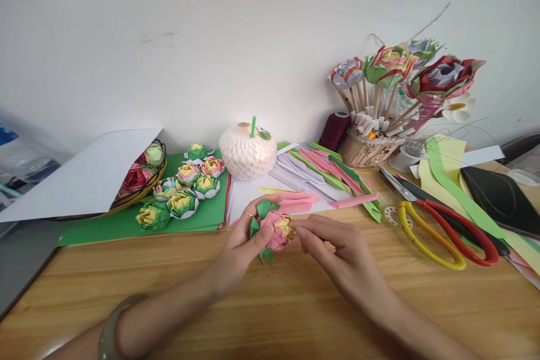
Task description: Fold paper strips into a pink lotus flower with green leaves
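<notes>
Wood desk (270,315); L hand (241,243) pinches paper flower (276,230), R hand (343,243) at yellow petals (286,226), grip unclear; prob. light, crushable; hold base.

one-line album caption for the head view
Left hand holding a folded paper flower, right hand at its yellow centre.

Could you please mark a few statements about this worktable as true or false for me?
1. The left hand holds a pink-and-yellow paper flower. True.
2. The right hand holds the scissors. False: the right hand is at the paper flower's yellow petals, and the scissors lie on the table.
3. Both scissor handles are blue. False: one is yellow, the other red.
4. A maroon thread spool stands beside the woven-look basket. True.
5. The white dimpled ornament has a red stick. False: the stick is green.
</notes>
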`<state>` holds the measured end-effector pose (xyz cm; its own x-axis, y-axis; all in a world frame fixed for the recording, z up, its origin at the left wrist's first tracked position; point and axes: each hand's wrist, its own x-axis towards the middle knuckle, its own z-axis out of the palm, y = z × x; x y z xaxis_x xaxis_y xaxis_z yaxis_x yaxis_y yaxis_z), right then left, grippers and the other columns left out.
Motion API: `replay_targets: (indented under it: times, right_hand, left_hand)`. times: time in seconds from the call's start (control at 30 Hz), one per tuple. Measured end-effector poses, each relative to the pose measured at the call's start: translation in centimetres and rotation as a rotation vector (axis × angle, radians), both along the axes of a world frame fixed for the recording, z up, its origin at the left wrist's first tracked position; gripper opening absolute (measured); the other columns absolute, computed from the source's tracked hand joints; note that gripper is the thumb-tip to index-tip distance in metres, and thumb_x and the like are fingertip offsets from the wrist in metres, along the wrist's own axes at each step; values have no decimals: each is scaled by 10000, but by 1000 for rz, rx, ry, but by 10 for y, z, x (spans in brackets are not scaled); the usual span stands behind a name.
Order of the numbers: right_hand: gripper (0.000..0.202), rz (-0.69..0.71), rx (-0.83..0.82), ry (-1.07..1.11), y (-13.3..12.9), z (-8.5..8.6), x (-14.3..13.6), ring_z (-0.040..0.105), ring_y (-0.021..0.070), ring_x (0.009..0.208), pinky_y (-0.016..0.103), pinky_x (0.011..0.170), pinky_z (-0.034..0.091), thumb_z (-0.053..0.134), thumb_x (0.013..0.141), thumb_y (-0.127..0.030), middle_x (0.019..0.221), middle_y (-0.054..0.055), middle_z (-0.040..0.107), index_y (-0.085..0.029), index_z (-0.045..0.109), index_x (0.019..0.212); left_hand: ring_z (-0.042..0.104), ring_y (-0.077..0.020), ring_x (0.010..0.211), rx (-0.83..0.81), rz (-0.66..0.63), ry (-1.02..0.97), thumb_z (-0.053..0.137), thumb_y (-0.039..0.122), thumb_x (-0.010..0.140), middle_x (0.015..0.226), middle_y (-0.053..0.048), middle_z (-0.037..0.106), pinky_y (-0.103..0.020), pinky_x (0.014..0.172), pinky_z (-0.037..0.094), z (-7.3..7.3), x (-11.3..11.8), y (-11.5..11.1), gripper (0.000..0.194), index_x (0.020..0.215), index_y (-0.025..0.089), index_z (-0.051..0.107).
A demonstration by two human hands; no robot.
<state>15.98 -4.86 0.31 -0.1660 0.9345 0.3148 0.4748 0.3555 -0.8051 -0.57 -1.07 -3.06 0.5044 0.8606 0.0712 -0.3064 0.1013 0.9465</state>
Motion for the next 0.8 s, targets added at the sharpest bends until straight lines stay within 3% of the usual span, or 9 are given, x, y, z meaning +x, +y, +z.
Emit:
replay_targets:
  times: [0.1,0.23,0.3,0.4,0.53,0.8]
  right_hand:
    - [216,62,-199,210,3,5,1,581,140,681,232,615,460,492,857,-277,731,21,664,-182,675,792]
    - [199,68,-323,337,5,5,-3,588,142,665,236,612,468,574,799,-331,708,22,669,-169,669,734]
    - [218,43,-306,307,4,4,-4,571,134,619,230,571,452,575,797,-339,665,20,655,-163,656,696]
    - [265,-18,-178,208,0,5,-2,526,121,557,225,519,414,537,826,-328,596,11,616,-168,632,638]
    - [210,-116,-48,276,0,7,3,535,123,579,224,523,418,523,842,-310,658,11,630,-189,625,704]
    - [93,14,-32,116,4,7,1,515,125,588,235,522,424,611,775,-256,737,24,645,-199,633,845]
  left_hand:
    - [446,-223,1157,-23,-13,-9,496,277,852,1332,-47,432,-329,905,427,1,-1,0,351,1200,267,461]
    - [428,-213,1180,-7,-2,-5,515,277,842,1293,-44,473,-329,976,370,4,0,0,339,1179,247,491]
    - [450,-203,1159,-39,3,-17,527,270,834,1261,-40,502,-306,958,384,6,1,-1,327,1160,244,515]
    - [548,-200,1025,-167,-41,-89,517,273,834,1196,-64,554,-275,797,481,11,3,-1,303,1131,219,546]
    - [622,-207,847,-341,-145,-214,470,292,849,1091,-95,621,-277,606,526,14,2,1,347,1183,212,517]
    - [652,-188,690,-520,-197,-314,414,292,860,978,-85,663,-271,470,548,10,-4,9,454,1310,239,385]
